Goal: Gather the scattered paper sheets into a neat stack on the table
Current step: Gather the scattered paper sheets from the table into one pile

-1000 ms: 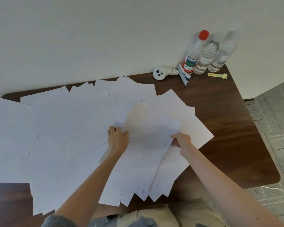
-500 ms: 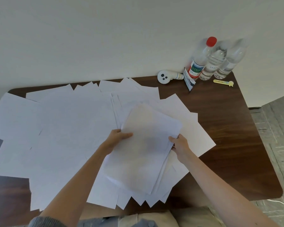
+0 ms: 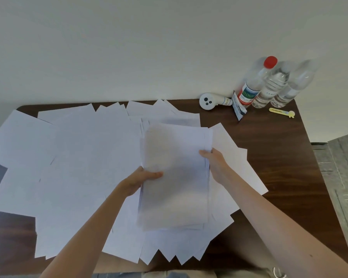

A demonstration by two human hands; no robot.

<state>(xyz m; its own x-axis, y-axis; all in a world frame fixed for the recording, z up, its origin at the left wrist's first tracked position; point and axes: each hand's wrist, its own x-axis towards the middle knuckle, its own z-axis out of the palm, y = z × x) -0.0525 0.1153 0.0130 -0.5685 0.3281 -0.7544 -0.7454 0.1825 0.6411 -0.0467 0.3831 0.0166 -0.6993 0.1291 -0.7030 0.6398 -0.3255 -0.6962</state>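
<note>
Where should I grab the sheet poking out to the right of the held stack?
I'd take the sheet by its right corner, coming in from the right with the right hand. That corner lies exposed on bare table, while its other end is buried under the stack and other sheets.

L hand (image 3: 141, 180) & R hand (image 3: 214, 160): pinch grip, thumbs on top, arms fwd.

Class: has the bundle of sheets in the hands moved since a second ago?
Yes: the bundle of sheets turned anticlockwise, from slanted to nearly square with the table edge.
</note>
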